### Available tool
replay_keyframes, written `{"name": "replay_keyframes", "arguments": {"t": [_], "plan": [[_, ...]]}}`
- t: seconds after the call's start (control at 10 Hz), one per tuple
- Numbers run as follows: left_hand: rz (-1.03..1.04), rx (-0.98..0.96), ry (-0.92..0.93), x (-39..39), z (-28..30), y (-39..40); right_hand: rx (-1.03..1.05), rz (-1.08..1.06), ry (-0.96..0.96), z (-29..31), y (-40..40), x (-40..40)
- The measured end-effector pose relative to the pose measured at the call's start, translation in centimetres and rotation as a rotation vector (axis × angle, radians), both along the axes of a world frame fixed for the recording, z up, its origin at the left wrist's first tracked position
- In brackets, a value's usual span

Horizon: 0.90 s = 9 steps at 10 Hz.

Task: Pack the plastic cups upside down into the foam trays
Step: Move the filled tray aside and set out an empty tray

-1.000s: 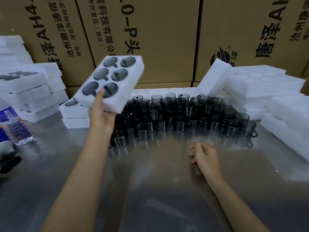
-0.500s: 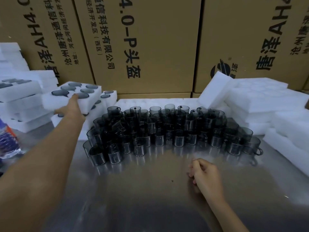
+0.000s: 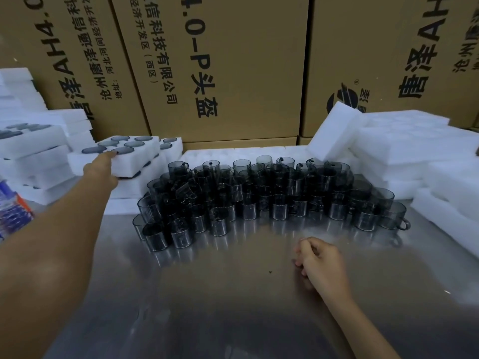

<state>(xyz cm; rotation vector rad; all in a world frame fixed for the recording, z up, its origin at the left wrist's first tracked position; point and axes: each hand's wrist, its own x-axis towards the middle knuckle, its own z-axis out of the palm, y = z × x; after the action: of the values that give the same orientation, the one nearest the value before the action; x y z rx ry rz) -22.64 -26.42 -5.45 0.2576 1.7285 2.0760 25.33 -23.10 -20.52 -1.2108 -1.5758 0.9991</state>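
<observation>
The left hand [image 3: 102,168], arm stretched far out, grips the near edge of a filled foam tray [image 3: 116,154] showing six dark cup bases, seemingly atop a stack of filled trays. The right hand [image 3: 320,260] rests loosely curled on the steel table [image 3: 246,307], holding nothing. Smoky plastic cups [image 3: 259,193] crowd the table behind it, too many to count. Behind them, cardboard cartons [image 3: 220,68] read "AH4.0-P头盔".

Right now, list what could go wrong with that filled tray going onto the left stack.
1. The left hand holds the filled foam tray by one edge only; it could tip and spill.
2. The stack below looks uneven, so it might shift.
3. The loose cups crowd close; a slip could topple them.
</observation>
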Motion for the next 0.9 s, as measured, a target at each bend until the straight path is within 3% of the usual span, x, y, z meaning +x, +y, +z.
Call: {"name": "replay_keyframes", "arguments": {"t": [0.1, 0.3, 0.4, 0.5, 0.6, 0.7, 0.8, 0.9], "plan": [[-0.029, -0.004, -0.040, -0.3, -0.1, 0.2, 0.014, 0.000, -0.017, 0.0, 0.0, 0.0], [-0.055, -0.220, 0.003, 2.1, 0.6, 0.4, 0.022, -0.008, -0.034, -0.1, 0.1, 0.0], [0.004, -0.243, 0.031, 3.9, 0.8, 0.8, 0.008, -0.010, -0.025, -0.2, 0.1, -0.1], [0.228, -0.504, 0.182, 4.8, 0.6, 2.5, 0.020, -0.008, -0.045, -0.1, 0.1, -0.1], [0.304, -0.432, 0.263, 8.1, 0.7, 3.8, 0.011, -0.008, -0.059, 0.0, 0.0, 0.0], [0.169, -0.457, 0.564, 13.1, 0.4, 5.9, -0.056, 0.038, -0.032, 0.5, 0.1, 0.3], [-0.108, -0.400, 0.721, 18.7, -0.6, 8.4, -0.215, 0.177, 0.111, 1.4, 1.1, 1.7], [-0.355, -0.408, 0.803, 24.0, -1.6, 11.2, -0.390, 0.301, 0.463, 2.3, 2.3, 3.6]]}}
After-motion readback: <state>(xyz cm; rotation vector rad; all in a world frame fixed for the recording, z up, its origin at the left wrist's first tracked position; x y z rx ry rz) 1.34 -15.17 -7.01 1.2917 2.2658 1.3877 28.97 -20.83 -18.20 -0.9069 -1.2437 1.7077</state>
